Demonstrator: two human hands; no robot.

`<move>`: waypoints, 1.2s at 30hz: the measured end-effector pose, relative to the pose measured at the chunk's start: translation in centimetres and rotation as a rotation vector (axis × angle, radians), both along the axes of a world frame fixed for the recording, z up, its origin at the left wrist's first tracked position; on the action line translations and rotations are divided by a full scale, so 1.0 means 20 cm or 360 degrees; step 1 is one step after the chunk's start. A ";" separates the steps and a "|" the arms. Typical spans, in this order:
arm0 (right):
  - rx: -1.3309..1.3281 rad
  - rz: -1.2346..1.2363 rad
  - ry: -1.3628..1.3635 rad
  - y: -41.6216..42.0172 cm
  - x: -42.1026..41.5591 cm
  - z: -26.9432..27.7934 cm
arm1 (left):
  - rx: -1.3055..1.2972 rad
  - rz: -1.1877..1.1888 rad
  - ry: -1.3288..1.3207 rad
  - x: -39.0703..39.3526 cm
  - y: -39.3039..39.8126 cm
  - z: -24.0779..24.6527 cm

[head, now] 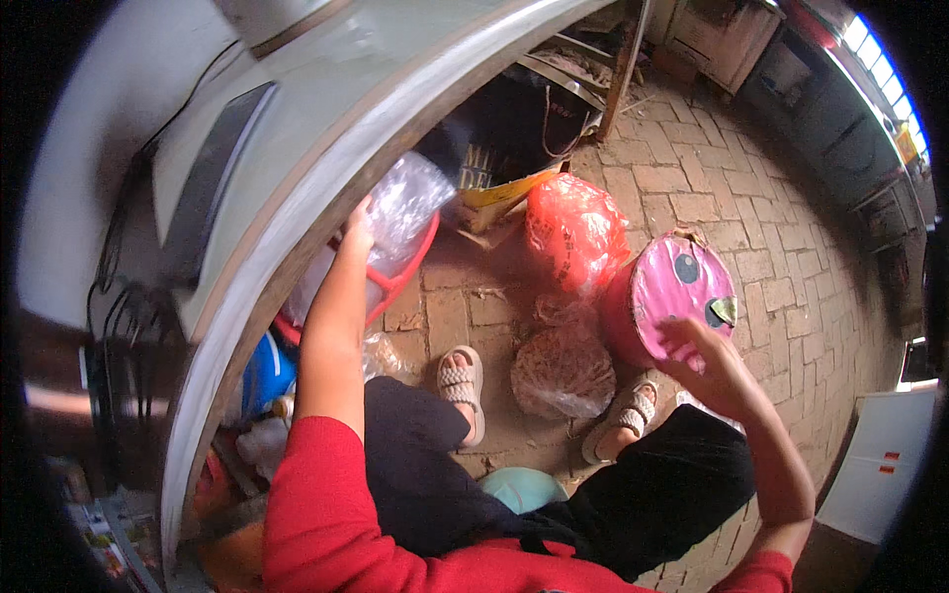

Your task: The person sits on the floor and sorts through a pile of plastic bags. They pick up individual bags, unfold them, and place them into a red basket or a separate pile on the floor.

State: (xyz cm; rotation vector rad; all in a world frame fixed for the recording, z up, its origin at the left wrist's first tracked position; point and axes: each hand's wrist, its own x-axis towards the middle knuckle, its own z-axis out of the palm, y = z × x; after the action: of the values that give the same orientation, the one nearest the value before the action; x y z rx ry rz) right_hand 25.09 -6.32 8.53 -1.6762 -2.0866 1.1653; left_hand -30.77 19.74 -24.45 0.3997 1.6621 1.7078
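Note:
At the table's edge, my left hand grips a clear plastic bag. Its fingers are partly hidden. Below it is a red plastic basket with more clear plastic inside, partly covered by my forearm and the table. My right hand hovers, a little blurred, over the near side of a pink cylindrical stool or drum with dark round spots. Its fingers are apart and nothing shows in them. Between my sandalled feet lies a clear bag of small brownish pieces, beside a red plastic bag, filled and bearing writing.
A pale table with a curved-looking edge runs along my left, with a dark flat device on it. A black paper bag stands beyond the basket. Brick paving covers the floor. A white panel is at far right.

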 end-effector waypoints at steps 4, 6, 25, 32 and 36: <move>0.0193 -0.0361 -0.0020 -0.12 0.11 -0.19 | -0.0578 0.0242 0.0384 -0.23 0.06 -0.33; 0.0248 -0.0460 -0.0215 -0.14 0.12 -0.23 | -0.1423 0.0151 0.0574 0.25 0.12 -0.13; -0.0144 0.0006 -0.0473 0.09 0.01 -0.22 | -0.2217 -0.0863 0.2004 0.36 0.20 -0.32; -0.0122 0.0056 -0.0454 0.09 0.06 -0.21 | -0.2252 -0.0714 0.1997 0.35 0.18 -0.33; -0.0047 0.0075 -0.0485 0.04 0.10 -0.15 | -0.1411 -0.0228 0.2548 0.42 0.17 -0.05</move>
State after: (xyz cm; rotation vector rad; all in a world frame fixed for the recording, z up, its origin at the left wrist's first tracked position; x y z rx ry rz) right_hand 27.18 -5.52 5.49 -1.9331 -2.3047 1.0102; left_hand -22.33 23.05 -25.41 1.5630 3.0202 0.0880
